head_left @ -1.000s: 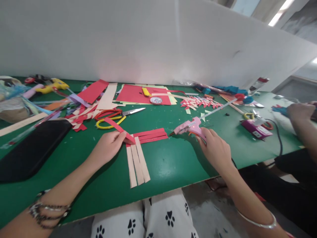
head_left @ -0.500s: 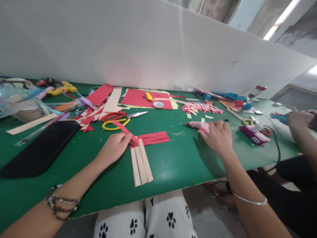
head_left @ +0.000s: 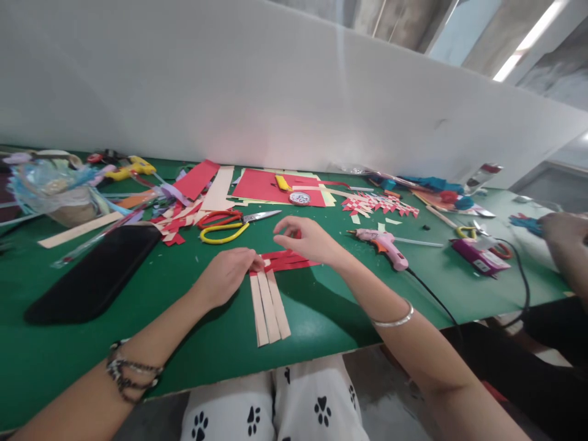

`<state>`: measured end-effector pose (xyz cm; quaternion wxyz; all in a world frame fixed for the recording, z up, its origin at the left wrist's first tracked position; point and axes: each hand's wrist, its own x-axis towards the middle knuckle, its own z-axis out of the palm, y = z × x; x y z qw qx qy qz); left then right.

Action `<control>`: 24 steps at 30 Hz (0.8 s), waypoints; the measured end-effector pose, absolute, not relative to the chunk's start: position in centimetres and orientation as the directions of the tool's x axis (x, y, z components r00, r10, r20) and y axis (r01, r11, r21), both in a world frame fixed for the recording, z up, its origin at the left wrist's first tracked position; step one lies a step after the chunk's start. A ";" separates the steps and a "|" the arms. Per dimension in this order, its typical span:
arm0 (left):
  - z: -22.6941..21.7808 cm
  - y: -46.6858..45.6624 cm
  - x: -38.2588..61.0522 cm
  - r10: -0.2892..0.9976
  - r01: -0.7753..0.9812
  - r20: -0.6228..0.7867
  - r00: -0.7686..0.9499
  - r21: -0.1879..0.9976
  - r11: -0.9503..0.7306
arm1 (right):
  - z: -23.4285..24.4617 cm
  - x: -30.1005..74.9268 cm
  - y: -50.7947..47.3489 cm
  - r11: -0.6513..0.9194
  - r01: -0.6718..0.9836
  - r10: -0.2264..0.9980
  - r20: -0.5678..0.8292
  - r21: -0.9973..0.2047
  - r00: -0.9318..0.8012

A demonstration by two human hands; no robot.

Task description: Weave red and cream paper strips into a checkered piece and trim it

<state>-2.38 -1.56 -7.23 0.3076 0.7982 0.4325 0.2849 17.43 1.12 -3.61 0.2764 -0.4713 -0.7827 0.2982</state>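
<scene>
Three beige paper strips (head_left: 269,306) lie side by side on the green table (head_left: 331,306), pointing toward me. Several red paper strips (head_left: 289,260) cross their far ends. My left hand (head_left: 227,277) rests with its fingers closed down on the corner where red and beige strips meet. My right hand (head_left: 307,240) hovers just above the red strips, fingers apart and loosely curled, holding nothing. A pink glue gun (head_left: 383,241) lies on the table to the right of that hand, its cord running off the front edge.
Red and yellow scissors (head_left: 225,223), a black case (head_left: 92,272), a basket (head_left: 55,193), a yellow glue gun (head_left: 131,168), red sheets (head_left: 264,184), a woven red-and-beige piece (head_left: 379,203) and a purple box (head_left: 478,257) lie around. Another person's hand (head_left: 560,229) works at the far right.
My right hand set the pink glue gun down on the table and came left over the red strips. My left hand lowered the lifted red strip flat onto the beige strips.
</scene>
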 end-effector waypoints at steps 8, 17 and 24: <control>-6.8 -1.9 -3.0 0.656 0.569 0.140 0.742 0.387 -0.726 | -5.4 20.8 0.4 0.355 0.601 0.912 0.126 -0.716 -0.390; -7.2 -2.9 -3.7 0.608 0.581 0.051 0.792 0.239 -0.778 | -6.3 21.5 -0.6 0.408 0.704 0.909 0.187 -0.582 -0.372; -7.5 -3.1 -4.0 0.622 0.601 0.050 0.782 0.208 -0.772 | -6.8 21.6 -1.2 0.451 0.733 0.891 0.219 -0.509 -0.397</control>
